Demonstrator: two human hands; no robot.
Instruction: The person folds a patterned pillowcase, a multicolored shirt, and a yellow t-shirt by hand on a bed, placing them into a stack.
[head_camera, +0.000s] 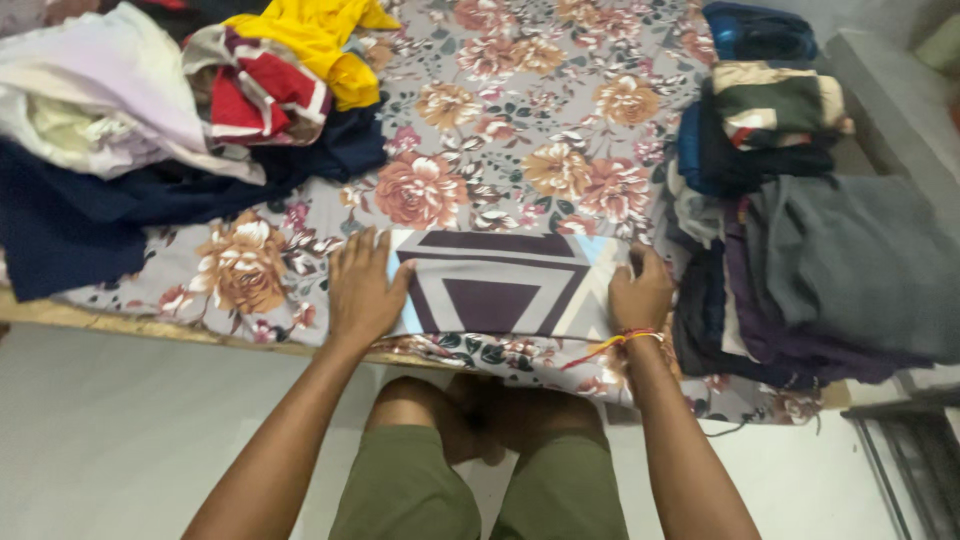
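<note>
While flat fingers press its ends, folded cloth (495, 285) lies lengthwise left-to-right.

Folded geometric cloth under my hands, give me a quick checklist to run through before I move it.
1. Left hand flat on the folded geometric cloth: ok.
2. Right hand on the cloth's right edge: ok.
3. Cloth lies flat and squared on the floral bedsheet: ok.
4. Folded stack at right looks level: ok.
5. Unfolded pile apart from the cloth: ok.
6. Underside folds even: cannot tell.
</note>
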